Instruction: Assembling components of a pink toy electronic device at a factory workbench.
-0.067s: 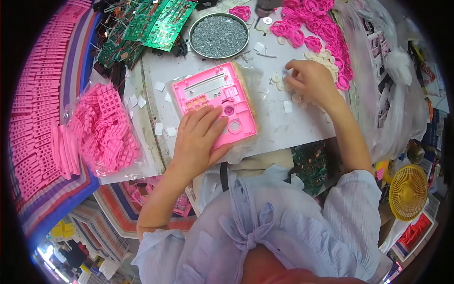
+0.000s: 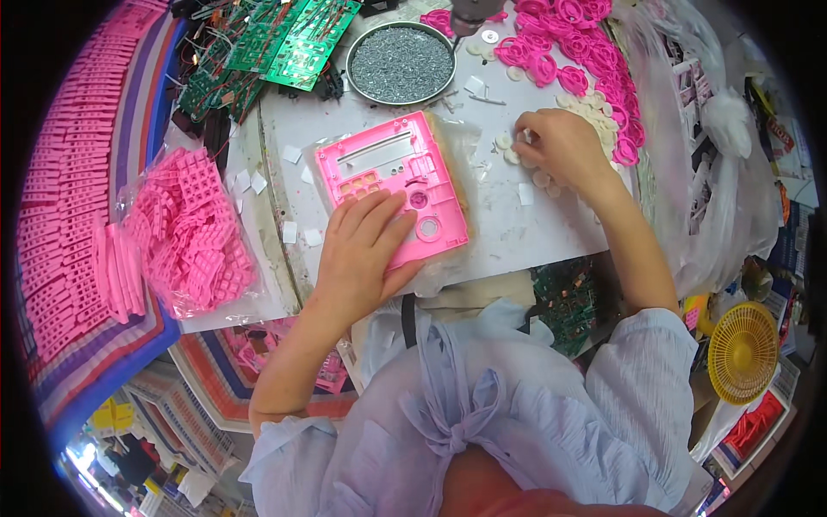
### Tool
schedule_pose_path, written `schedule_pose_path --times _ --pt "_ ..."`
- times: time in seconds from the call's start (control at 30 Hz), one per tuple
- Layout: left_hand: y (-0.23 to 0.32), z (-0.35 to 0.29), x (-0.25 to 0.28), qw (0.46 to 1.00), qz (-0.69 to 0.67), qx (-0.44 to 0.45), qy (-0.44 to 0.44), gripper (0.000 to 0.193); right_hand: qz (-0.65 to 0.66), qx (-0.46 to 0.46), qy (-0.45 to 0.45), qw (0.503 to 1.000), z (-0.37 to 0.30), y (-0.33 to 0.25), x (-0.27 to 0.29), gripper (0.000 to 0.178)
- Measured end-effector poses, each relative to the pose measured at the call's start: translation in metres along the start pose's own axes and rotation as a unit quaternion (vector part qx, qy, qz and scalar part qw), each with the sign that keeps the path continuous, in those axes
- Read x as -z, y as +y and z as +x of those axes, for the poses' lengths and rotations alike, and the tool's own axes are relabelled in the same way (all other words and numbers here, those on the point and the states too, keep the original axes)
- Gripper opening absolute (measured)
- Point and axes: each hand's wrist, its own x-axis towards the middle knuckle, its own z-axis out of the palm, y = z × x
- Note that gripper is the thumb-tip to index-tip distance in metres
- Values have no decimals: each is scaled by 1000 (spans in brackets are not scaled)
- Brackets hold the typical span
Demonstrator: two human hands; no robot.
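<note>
A pink plastic casing [image 2: 401,226] lies open side up on a padded, plastic-wrapped block [image 2: 454,164] in the middle of the table. Across its near left corner rests my left hand [image 2: 362,241], fingers on the casing and thumb along the near edge, holding it. To the right, my right hand [image 2: 564,151] is low over scattered small white discs [image 2: 502,140]. Its thumb and forefinger are bent toward each other in a pinch. What lies between those fingertips is too small to make out. Magenta ring-shaped parts [image 2: 586,47] are heaped beyond this hand.
A round tray [image 2: 355,77] of small metal screws stands at the back, beside green circuit boards [image 2: 301,43]. A dark tool [image 2: 472,13] hangs above. Left are a bag of pink keypad pieces [image 2: 194,233] and rows of pink parts [image 2: 69,172]. White paper squares [image 2: 291,153] are scattered about.
My right hand's fingertips have drawn slightly closer together over the discs. The dark tool at the top has shifted a little left and down. My left hand stays on the casing.
</note>
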Motion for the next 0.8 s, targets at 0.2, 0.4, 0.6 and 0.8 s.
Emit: schedule_pose_path --times 0.2,0.4,0.6,0.8 --pt "11 1 3 990 -81 19 114 38 52 55 47 996 8 -8 2 24" --pt "33 13 -1 884 -405 235 1 8 267 226 76 934 -28 -112 12 24" --pt "32 0 -3 842 -485 237 21 8 453 127 -19 882 -35 -114 -8 14" --pt "27 -6 -15 753 -596 269 76 5 443 127 77 884 -30 -139 -15 11"
